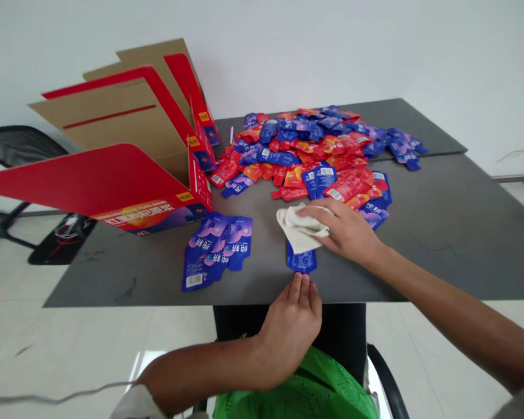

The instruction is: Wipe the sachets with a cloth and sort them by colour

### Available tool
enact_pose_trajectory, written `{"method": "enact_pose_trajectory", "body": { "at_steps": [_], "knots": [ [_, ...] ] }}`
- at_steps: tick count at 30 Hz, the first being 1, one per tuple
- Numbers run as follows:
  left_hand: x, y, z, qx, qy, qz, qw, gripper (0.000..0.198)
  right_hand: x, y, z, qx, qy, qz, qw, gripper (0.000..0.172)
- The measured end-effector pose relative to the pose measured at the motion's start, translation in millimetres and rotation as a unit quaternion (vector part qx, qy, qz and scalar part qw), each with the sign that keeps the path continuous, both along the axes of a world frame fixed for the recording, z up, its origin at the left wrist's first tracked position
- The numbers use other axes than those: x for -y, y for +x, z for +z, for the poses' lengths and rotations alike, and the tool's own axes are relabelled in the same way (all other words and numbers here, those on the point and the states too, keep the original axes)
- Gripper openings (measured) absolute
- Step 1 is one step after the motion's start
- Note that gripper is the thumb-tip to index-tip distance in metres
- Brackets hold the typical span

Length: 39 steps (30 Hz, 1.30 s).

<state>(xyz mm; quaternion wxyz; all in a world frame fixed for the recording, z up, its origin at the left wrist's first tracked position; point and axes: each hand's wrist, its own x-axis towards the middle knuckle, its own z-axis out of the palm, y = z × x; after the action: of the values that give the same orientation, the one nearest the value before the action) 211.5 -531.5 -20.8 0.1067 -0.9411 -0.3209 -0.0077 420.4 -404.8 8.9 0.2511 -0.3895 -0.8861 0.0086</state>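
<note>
My right hand presses a crumpled white cloth down on a blue sachet lying near the front edge of the dark grey table. Its fingers are closed over the cloth. My left hand reaches up from below, fingers held together, their tips touching the lower end of that blue sachet at the table edge. A small stack of blue sachets lies to the left of the cloth.
A big heap of red, orange and blue sachets covers the far middle of the table. Open red and brown cardboard boxes stand at the left. A black chair is behind them. Green fabric lies on my lap.
</note>
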Motion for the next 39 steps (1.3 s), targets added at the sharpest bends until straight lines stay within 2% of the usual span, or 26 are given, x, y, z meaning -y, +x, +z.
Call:
{"method": "enact_pose_trajectory", "body": {
  "at_steps": [3, 5, 7, 9, 11, 13, 15, 17, 20, 22, 24, 27, 29, 31, 33, 35, 37, 39],
  "knots": [
    [0, 0, 4.3, 0.000, -0.015, 0.013, 1.000, 0.037, 36, -5, -11.0, 0.039, -0.060, 0.085, 0.994, 0.045],
    [0, 0, 4.8, 0.002, -0.023, 0.014, 1.000, 0.038, 37, -7, -24.4, 0.048, -0.086, 0.098, 0.990, 0.043],
    [0, 0, 2.7, 0.004, -0.021, 0.002, 1.000, 0.039, 19, -8, -34.8, 0.039, -0.086, 0.076, 0.993, 0.042],
    [-1, -1, -1.0, 0.001, -0.014, -0.005, 1.000, 0.040, -11, -6, -37.2, 0.038, -0.071, 0.043, 0.996, 0.039],
    [0, -1, -4.3, -0.003, -0.006, -0.001, 1.000, 0.039, -38, -4, -30.4, 0.052, -0.047, 0.006, 0.997, 0.034],
    [0, -1, -5.4, -0.001, -0.001, 0.003, 1.000, 0.038, -48, -1, -18.0, 0.064, -0.014, -0.031, 0.997, 0.033],
    [0, 0, -3.8, 0.005, -0.001, 0.001, 1.000, 0.039, -36, 0, -6.5, 0.052, 0.016, -0.050, 0.997, 0.036],
    [0, 0, -0.2, 0.009, -0.005, -0.003, 1.000, 0.039, -7, -1, -1.6, 0.030, 0.021, -0.031, 0.999, 0.037],
    [0, 1, 5.3, 0.010, -0.014, 0.013, 1.000, 0.032, 36, -3, -10.6, 0.048, -0.023, 0.062, 0.997, 0.037],
    [0, 1, 6.2, 0.013, -0.012, 0.023, 1.000, 0.031, 44, -2, -23.9, 0.057, -0.054, 0.091, 0.993, 0.036],
    [1, 0, 4.1, 0.017, -0.005, 0.014, 1.000, 0.035, 30, 0, -36.8, 0.053, -0.060, 0.076, 0.994, 0.037],
    [1, -1, -1.3, 0.011, 0.001, -0.003, 1.000, 0.039, -16, 4, -44.0, 0.056, -0.029, 0.026, 0.998, 0.038],
    [1, -2, -4.1, 0.004, 0.002, -0.002, 1.000, 0.038, -43, 5, -37.8, 0.066, -0.004, -0.003, 0.998, 0.035],
    [0, -2, -4.9, 0.005, 0.002, 0.003, 1.000, 0.038, -53, 5, -25.6, 0.056, 0.023, -0.031, 0.998, 0.034],
    [0, -2, -3.7, 0.012, 0.000, 0.003, 1.000, 0.038, -41, 2, -13.1, 0.024, 0.045, -0.042, 0.998, 0.037],
    [0, -1, -0.7, 0.019, -0.004, 0.001, 1.000, 0.039, -14, -2, -6.1, 0.002, 0.044, -0.014, 0.999, 0.040],
    [0, 0, 3.3, 0.019, -0.015, 0.006, 1.000, 0.038, 16, -6, -7.6, 0.025, 0.014, 0.045, 0.999, 0.039],
    [0, 0, 6.2, 0.015, -0.027, 0.018, 0.999, 0.036, 36, -9, -16.5, 0.054, -0.019, 0.088, 0.994, 0.036]
  ]
}}
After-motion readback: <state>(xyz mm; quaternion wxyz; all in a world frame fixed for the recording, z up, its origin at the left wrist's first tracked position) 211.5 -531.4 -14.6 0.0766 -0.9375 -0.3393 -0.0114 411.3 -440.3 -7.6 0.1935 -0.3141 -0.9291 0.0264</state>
